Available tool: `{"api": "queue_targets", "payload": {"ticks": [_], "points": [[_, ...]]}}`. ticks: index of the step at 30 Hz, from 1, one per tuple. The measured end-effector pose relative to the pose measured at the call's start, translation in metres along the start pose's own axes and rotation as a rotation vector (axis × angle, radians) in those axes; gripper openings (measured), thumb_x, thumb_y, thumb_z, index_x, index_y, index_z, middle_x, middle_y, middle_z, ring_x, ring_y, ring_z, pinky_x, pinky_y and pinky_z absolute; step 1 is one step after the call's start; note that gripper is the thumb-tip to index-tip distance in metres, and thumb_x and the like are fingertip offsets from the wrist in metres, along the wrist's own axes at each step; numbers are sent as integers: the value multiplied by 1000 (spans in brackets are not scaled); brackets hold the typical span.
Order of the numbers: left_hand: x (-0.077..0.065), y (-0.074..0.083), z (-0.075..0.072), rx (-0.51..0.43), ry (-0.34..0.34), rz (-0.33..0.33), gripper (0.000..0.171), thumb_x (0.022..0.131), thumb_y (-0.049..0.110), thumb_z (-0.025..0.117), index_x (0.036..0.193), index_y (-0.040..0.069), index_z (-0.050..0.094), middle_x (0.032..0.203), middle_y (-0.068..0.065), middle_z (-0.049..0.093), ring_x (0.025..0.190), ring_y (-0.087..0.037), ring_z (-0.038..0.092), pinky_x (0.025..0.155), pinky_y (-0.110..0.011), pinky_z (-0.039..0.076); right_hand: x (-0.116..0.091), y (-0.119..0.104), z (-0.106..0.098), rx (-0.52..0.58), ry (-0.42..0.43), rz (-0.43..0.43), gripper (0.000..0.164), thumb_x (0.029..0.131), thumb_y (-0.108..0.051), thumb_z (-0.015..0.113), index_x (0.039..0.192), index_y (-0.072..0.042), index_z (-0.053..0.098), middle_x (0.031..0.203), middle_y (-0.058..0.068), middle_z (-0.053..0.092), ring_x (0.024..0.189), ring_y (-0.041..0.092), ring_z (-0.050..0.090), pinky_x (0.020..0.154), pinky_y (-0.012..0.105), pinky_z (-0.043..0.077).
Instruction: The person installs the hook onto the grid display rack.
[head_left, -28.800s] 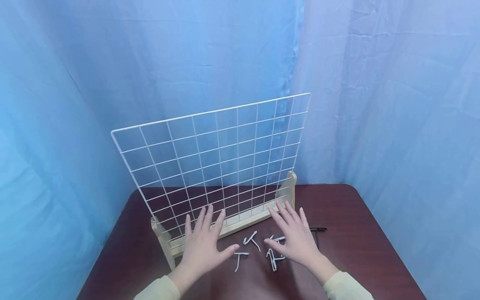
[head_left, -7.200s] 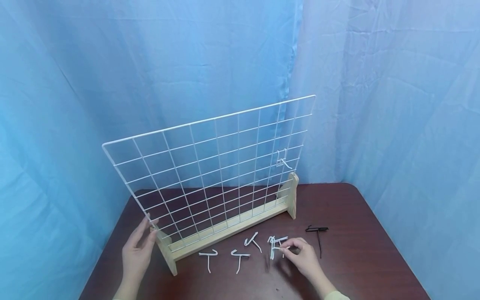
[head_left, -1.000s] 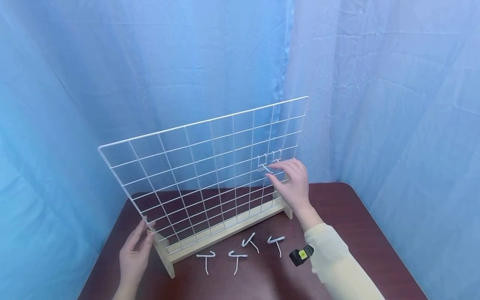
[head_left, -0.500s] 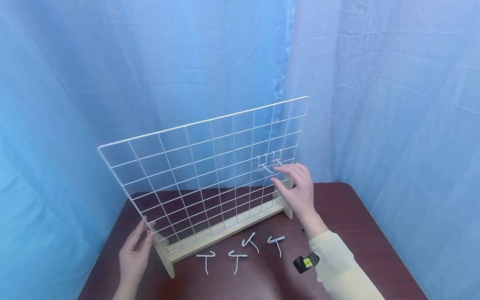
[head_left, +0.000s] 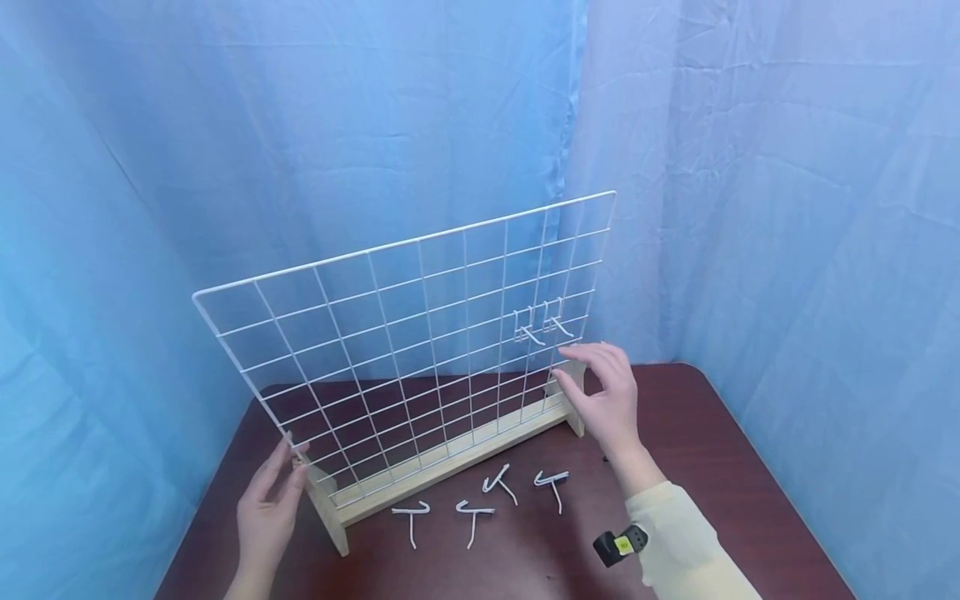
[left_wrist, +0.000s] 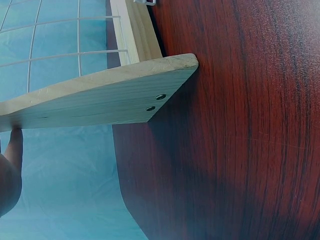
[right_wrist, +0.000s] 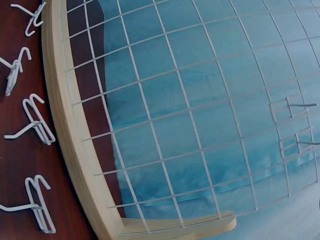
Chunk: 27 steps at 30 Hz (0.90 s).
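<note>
A white wire grid panel [head_left: 420, 333] stands tilted in a wooden stand [head_left: 442, 458]. Two white wire hooks hang side by side on its right part, one the left hook [head_left: 531, 333], the other the right hook [head_left: 558, 325]. My right hand [head_left: 609, 396], holding nothing, hovers just below them with thumb and fingers apart. At the panel's lower left corner my left hand [head_left: 268, 504] holds the stand's left end piece [head_left: 326, 508]. In the left wrist view, a fingertip [left_wrist: 16, 142] meets that end piece's outer face.
Several white wire hooks lie in front of the stand, among them a hook [head_left: 552, 481] below the right hand and a hook [head_left: 411, 512] at the left. The right arm hides most of a black hook. Blue curtains [head_left: 375, 125] surround the dark red table [head_left: 720, 467].
A hook taken from the table by the right hand now hangs beside the first. Within the last second, the right hand has drawn down and right from them. The left hand stays put.
</note>
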<state>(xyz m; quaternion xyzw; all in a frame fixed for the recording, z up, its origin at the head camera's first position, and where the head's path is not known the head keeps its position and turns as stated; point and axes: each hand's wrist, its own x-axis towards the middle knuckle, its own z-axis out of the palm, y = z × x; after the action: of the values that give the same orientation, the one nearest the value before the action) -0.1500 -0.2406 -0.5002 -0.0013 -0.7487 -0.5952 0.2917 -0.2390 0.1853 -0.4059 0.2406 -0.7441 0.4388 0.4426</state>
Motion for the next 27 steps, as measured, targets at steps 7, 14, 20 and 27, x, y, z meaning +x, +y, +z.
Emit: {"api": "queue_targets", "payload": {"ticks": [7, 14, 20, 27], "points": [[0, -3, 0, 18, 10, -9, 51, 88, -17, 62, 137, -2, 55, 117, 15, 66, 112, 5, 57, 91, -15, 52, -22, 6, -4, -20, 2, 98, 31, 72, 4, 83, 101, -3, 75, 97, 11, 73, 100, 32, 57, 95, 27, 43], [-1, -1, -1, 25, 10, -25, 50, 90, -13, 64, 137, 0, 55, 116, 16, 66, 113, 5, 56, 90, -14, 52, -49, 12, -7, -82, -29, 196, 31, 72, 3, 84, 102, -4, 75, 96, 9, 73, 100, 29, 56, 90, 20, 42], [-1, -1, -1, 44, 11, -52, 50, 90, -13, 63, 138, 2, 55, 118, 13, 67, 113, 6, 56, 90, -14, 51, -75, 18, -8, -115, -62, 232, 35, 72, 4, 85, 104, -6, 75, 98, 6, 74, 100, 29, 57, 90, 19, 41], [0, -3, 0, 33, 10, -19, 51, 88, -20, 60, 136, -5, 54, 120, -7, 68, 112, 4, 57, 92, -14, 51, -105, 25, -10, -158, -103, 244, 35, 71, 2, 86, 103, -5, 75, 95, 5, 74, 95, 26, 57, 84, 22, 42]]}}
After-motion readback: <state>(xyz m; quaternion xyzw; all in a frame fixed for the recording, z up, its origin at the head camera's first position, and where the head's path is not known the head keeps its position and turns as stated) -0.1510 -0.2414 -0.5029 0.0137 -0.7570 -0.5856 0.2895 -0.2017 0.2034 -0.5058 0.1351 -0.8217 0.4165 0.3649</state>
